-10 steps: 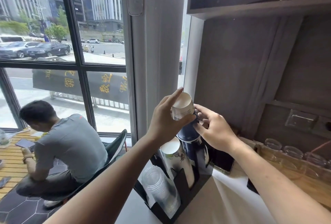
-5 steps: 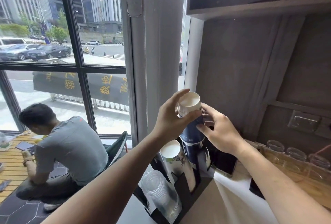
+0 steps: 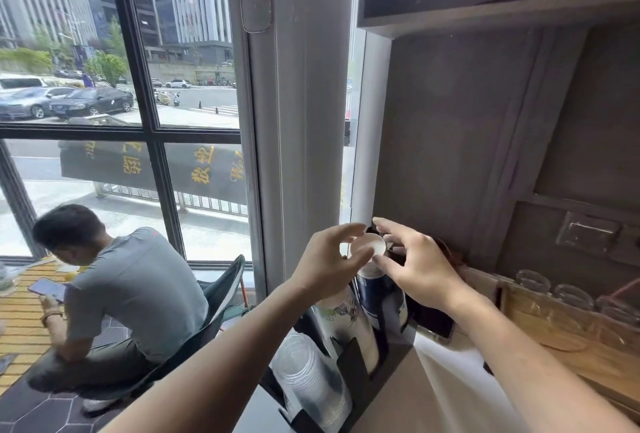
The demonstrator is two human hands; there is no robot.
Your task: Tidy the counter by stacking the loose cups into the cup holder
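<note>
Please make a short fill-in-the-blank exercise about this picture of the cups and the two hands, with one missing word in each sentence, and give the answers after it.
1. The cup holder contains ____ stacks of cups.
2. The stack nearest the camera is made of clear ____ cups.
3. The white cup sits on top of the dark ____ stack.
4. Both the left hand and the right hand have their fingers ____ around that cup.

Answers: three; plastic; blue; open
</note>
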